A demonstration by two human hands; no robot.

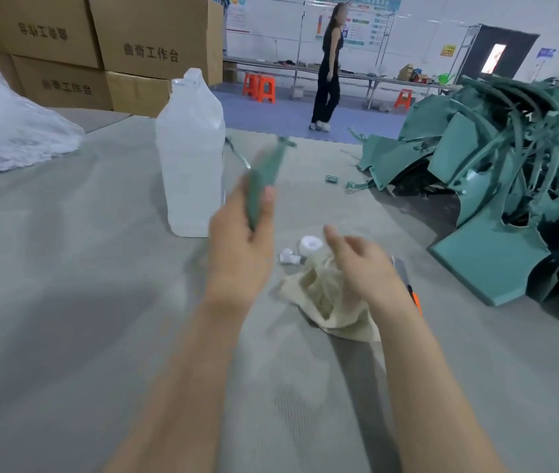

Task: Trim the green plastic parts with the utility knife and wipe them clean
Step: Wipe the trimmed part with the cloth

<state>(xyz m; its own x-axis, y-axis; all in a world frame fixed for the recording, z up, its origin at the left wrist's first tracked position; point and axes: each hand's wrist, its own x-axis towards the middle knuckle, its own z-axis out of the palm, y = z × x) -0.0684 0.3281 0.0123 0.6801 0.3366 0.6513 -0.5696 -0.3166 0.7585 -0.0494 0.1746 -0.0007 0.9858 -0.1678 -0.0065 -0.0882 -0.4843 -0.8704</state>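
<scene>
Gripping a green part [264, 169] by the jug [189, 158], left fingers [267, 199] curl; right fingers [336, 237] loose above cloth [319, 291].

Holding a blurred slim green plastic part [264, 172] in the left hand [237, 247]; apparently touching a crumpled cream cloth [319, 295] with the right hand [363, 264].

A grey work surface [66, 302] reaches back to a blue floor [288, 110], and cardboard boxes [100, 39] stand stacked at the far left. A white wall [424, 15] carries posters [363, 25], a long metal table [390, 78] runs along it with orange stools [259, 87] near, and a dark door [506, 52] is at the right. A person [329, 63] in dark clothes stands on the floor.
</scene>
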